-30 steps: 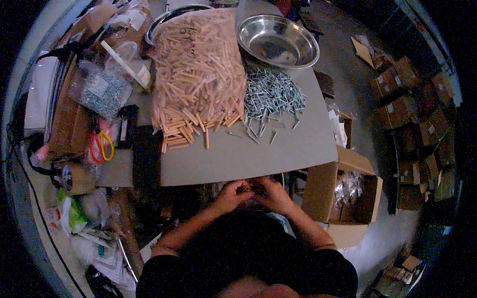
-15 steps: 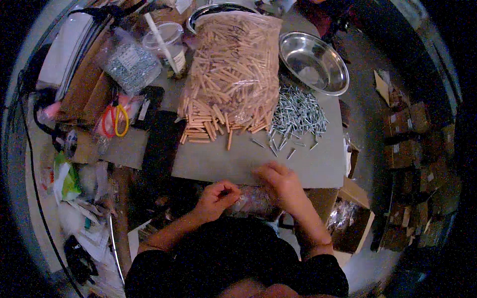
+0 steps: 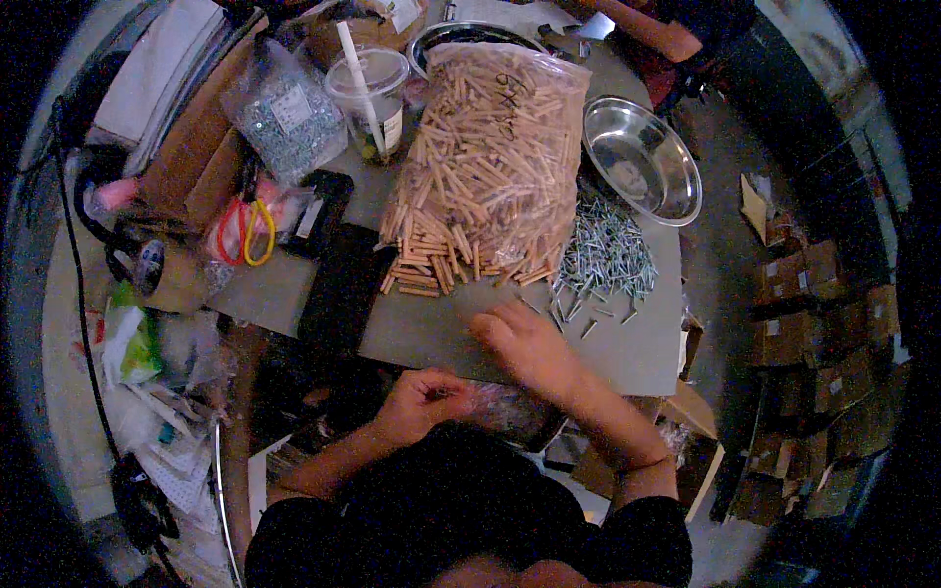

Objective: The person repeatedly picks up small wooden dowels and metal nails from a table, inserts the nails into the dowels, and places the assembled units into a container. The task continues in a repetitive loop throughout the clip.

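Observation:
My left hand (image 3: 421, 404) is in front of the table's near edge, its thumb and fingers pinched together at the rim of a clear plastic bag (image 3: 510, 410). Above the front of the tabletop is my right hand (image 3: 518, 343), back up and fingers bent. Its fingertips are blurred, and anything in them is hidden. Beyond it lies a big clear bag of wooden dowels (image 3: 500, 167), with loose dowels (image 3: 426, 265) spilling from its near end. To the right of that bag, a heap of silver screws (image 3: 610, 250) covers part of the table.
A steel bowl (image 3: 642, 162) tilts behind the screws; another bowl's rim (image 3: 470, 31) shows behind the dowel bag. At left stand a lidded plastic cup (image 3: 368, 98), a bag of metal hardware (image 3: 291, 122) and scissors (image 3: 257, 233). Another person's arm (image 3: 655, 31) reaches in at the back right.
The view has shifted, so the table's things appear lower and further right. My right hand has moved left and further over the tabletop. My left hand stays nearly in place. Another person's arm now shows.

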